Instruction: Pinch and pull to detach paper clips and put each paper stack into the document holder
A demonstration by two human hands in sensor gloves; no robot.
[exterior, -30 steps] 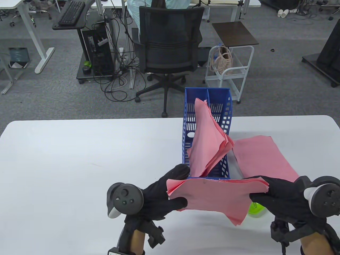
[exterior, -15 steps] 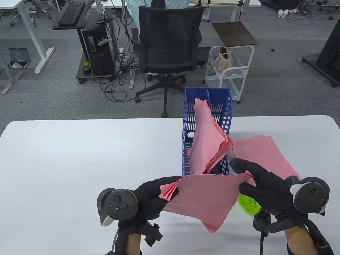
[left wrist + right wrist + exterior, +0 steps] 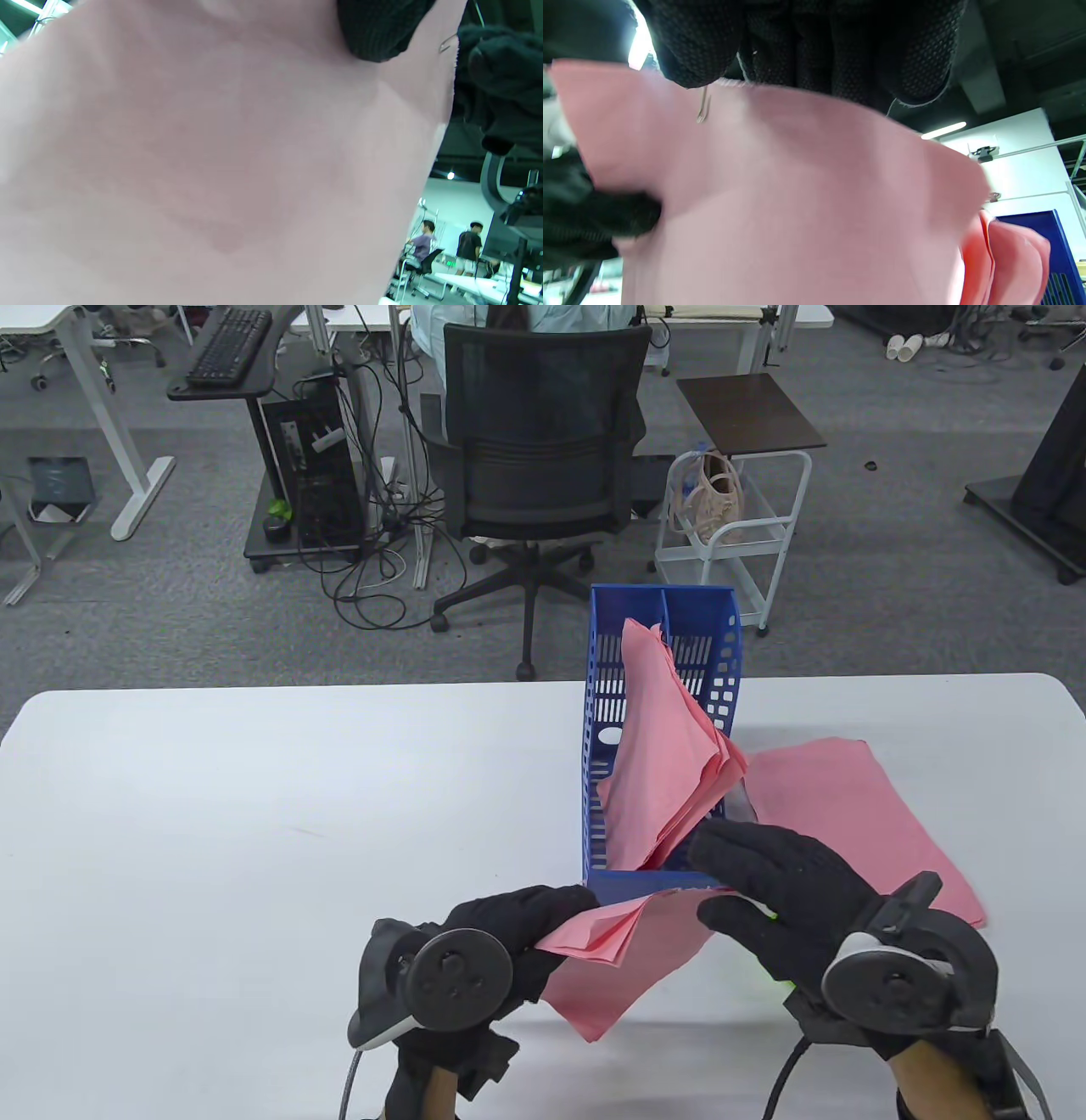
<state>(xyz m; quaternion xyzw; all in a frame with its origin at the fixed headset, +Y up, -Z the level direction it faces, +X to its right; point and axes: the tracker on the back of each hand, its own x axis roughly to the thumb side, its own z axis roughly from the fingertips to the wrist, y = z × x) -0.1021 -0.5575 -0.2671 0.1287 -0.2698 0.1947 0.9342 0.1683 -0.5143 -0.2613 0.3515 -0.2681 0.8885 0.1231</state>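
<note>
Of three pink paper stacks, one stood tilted in the blue perforated plastic document holder (image 3: 728,678), one lay flat to its right, and one hung near it, long axis left-right, gripped by the left hand (image 3: 501,929) and pinched at its clipped edge by the right hand (image 3: 785,891).

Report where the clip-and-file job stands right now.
Done: one pink stack already leans in the blue document holder. In hand: the left hand grips a second stack whose paper clip is still on, the right hand at its edge. Left: a third stack lies on the table.
</note>
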